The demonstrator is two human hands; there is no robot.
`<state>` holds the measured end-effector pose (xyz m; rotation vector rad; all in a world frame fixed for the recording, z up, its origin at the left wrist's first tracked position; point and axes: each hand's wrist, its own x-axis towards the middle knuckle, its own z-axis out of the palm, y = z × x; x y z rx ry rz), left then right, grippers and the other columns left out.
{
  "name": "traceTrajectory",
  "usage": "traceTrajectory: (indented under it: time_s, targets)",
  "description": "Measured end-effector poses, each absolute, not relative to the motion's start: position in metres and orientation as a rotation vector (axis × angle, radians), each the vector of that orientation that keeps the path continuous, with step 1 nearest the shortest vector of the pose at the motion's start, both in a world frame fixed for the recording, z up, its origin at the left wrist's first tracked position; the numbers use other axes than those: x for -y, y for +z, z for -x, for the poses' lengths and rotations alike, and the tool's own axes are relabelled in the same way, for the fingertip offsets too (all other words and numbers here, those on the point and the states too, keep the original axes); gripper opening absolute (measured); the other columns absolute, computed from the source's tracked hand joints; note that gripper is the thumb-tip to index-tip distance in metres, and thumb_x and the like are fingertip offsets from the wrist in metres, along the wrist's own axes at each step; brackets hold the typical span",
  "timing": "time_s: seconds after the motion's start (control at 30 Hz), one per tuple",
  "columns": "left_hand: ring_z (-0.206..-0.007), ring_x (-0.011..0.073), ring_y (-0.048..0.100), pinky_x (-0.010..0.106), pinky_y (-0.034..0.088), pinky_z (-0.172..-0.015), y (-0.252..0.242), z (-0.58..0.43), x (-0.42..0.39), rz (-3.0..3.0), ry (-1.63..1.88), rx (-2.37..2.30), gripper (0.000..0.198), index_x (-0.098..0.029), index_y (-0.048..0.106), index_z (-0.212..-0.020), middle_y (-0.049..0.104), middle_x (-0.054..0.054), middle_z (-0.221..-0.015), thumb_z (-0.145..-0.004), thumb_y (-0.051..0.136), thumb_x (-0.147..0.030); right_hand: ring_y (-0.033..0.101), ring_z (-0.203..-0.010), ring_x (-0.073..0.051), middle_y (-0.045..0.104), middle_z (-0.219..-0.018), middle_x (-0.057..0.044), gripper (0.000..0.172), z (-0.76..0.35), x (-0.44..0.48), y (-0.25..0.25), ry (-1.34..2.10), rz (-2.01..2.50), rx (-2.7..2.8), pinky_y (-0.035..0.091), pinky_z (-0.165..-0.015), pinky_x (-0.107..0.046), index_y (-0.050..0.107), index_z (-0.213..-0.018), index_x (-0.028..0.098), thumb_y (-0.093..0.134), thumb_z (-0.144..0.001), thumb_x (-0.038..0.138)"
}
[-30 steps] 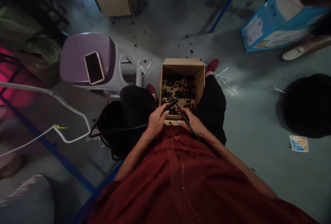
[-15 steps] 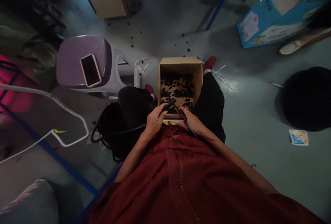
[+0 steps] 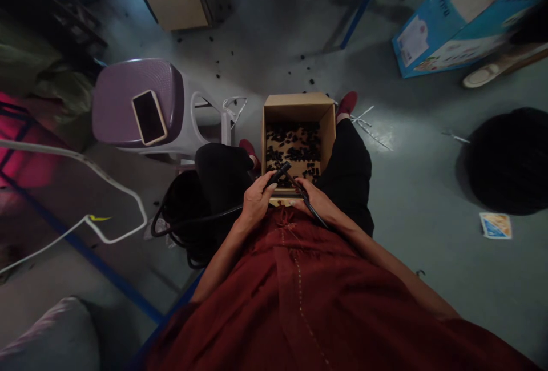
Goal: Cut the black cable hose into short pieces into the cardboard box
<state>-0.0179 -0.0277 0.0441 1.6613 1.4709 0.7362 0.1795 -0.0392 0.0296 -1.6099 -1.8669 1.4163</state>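
Note:
My left hand [image 3: 256, 198] is closed around a black hose [image 3: 280, 173], whose free end points up and right over the cardboard box [image 3: 299, 100]. Behind the hand the hose runs left toward a dark coil [image 3: 188, 225] beside my leg. In my right hand [image 3: 315, 200] is a long, thin dark tool [image 3: 312, 210]; its narrow tip lies close to the hose end. Whether it is a knife or scissors I cannot make out. Inside the box, below both hands, lie many short black pieces [image 3: 299, 154].
A purple-topped stool [image 3: 115, 97] on the left carries a phone [image 3: 149, 117]. Another cardboard box [image 3: 180, 8] stands farther off. At the upper right are a blue carton [image 3: 445, 28] and another person's shoe [image 3: 483, 76]. A black bundle [image 3: 509, 160] lies to the right.
Hardly anything differs. Both hands keep their hold close together over the box's near edge; the view has shifted very slightly.

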Motion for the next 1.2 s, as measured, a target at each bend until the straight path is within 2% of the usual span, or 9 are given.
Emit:
traceTrajectory:
  time_s: [0.37, 0.93, 1.2]
  targets:
    - [-0.110, 0.0171, 0.056, 0.033, 0.043, -0.098, 0.042, 0.019, 0.027, -1.662, 0.725, -1.461, 0.036, -0.019, 0.054, -0.122, 0.060, 0.006, -0.120, -0.089, 0.044, -0.028, 0.056, -0.108, -0.023, 0.055, -0.122, -0.011, 0.062, -0.185, 0.043, 0.023, 1.692, 1.405, 1.699, 0.045, -0.091, -0.038, 0.033, -0.132, 0.020, 0.055, -0.080, 0.045]
    - [-0.107, 0.0157, 0.057, 0.030, 0.045, -0.094, 0.035, 0.020, 0.029, -1.830, 0.770, -1.448, 0.034, -0.019, 0.053, -0.122, 0.062, 0.007, -0.116, -0.090, 0.044, -0.028, 0.056, -0.107, -0.025, 0.056, -0.121, -0.012, 0.064, -0.183, 0.042, 0.024, 1.699, 1.492, 1.706, 0.044, -0.092, -0.042, 0.034, -0.131, 0.019, 0.056, -0.078, 0.049]
    - [-0.095, 0.0143, 0.060, 0.026, 0.047, -0.084, 0.036, 0.021, 0.030, -1.915, 0.712, -1.498, 0.035, -0.021, 0.051, -0.124, 0.062, 0.006, -0.108, -0.091, 0.042, -0.029, 0.054, -0.110, -0.024, 0.052, -0.124, -0.011, 0.065, -0.186, 0.044, 0.014, 1.840, 1.365, 1.563, 0.044, -0.092, -0.040, 0.033, -0.131, 0.020, 0.056, -0.078, 0.050]
